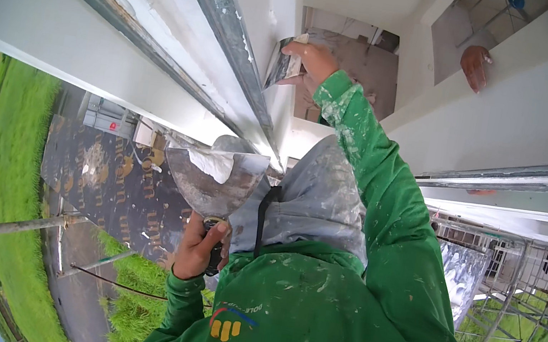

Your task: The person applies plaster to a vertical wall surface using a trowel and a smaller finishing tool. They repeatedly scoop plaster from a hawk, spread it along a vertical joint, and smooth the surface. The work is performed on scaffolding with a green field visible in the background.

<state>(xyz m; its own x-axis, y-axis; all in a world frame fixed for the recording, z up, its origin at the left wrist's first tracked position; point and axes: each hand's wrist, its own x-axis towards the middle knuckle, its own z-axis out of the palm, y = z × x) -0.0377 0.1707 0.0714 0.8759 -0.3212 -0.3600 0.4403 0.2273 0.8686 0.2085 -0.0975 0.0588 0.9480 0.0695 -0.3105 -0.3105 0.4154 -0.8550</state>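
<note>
My left hand [191, 251] is wrapped round the dark handle of a wide putty knife [213, 190], held upright in front of my body. White putty [211, 163] lies along the upper part of its broad, stained blade. Farther ahead, my right hand [315, 62] grips a flat putty spreader [279, 64] by its back edge, thumb on one side and fingers on the other. The spreader's dark blade rests against or very near the white wall face [269, 25], beside a grey metal window track [230, 22]. Its contact edge is hard to see.
Another person's hand [475, 67] rests at a wall opening on the upper right. A dark printed board [113, 180] and a metal pipe [14, 229] are low on the left, above grass. Scaffolding [516, 284] stands to the right. A brown floor [357, 62] shows inside.
</note>
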